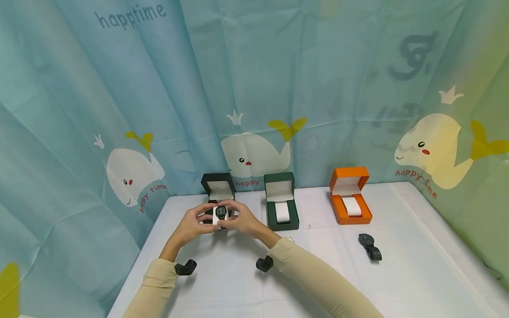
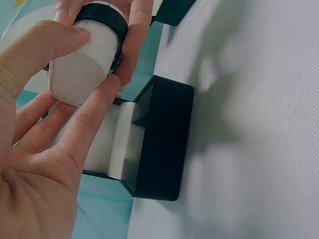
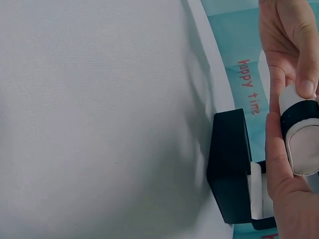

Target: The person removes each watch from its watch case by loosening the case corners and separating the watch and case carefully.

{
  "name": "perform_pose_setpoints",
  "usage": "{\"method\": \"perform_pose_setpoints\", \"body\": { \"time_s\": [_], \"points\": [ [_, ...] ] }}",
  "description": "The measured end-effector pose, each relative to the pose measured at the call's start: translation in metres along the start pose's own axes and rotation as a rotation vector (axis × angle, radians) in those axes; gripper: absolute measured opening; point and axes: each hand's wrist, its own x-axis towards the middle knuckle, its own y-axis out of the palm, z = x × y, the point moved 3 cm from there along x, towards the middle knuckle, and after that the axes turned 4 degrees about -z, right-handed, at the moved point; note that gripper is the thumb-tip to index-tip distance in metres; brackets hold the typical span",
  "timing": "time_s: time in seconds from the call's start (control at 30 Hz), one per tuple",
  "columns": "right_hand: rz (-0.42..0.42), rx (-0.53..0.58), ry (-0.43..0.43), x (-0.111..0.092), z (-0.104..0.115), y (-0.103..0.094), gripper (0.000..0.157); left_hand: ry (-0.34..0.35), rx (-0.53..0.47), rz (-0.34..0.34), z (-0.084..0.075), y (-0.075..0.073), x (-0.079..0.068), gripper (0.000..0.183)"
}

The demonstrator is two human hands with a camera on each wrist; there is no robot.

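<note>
Both hands hold a white watch cushion point(image 2: 82, 64) with a black-strapped watch point(image 1: 221, 212) around it, raised in front of an open black watch box point(image 1: 218, 179). My left hand point(image 1: 191, 226) grips the cushion from the left, its thumb on the white end and its fingers spread below in the left wrist view. From the other side my right hand point(image 1: 243, 220) pinches the watch and cushion. The dial faces up toward the head camera. In the head view the hands hide most of the box's base; the left wrist view shows its dark side and pale lining.
An open green watch box point(image 1: 293, 218) and an open orange one point(image 1: 337, 207), each with a white cushion, stand along the back by the curtain point(image 1: 338, 88). Another black watch point(image 1: 370, 246) lies at right. Small black devices point(image 1: 185, 267) sit near both wrists. A small pale item point(image 1: 291, 239) is partly hidden behind the right sleeve.
</note>
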Motion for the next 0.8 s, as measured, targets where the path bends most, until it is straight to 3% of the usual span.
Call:
{"method": "perform_pose_setpoints", "body": {
  "time_s": [0.8],
  "points": [
    [0.041,-0.029,0.027,-0.005,0.011,-0.010,0.052,-0.006,-0.003,0.030,-0.001,0.006,0.003,0.069]
  ]
}}
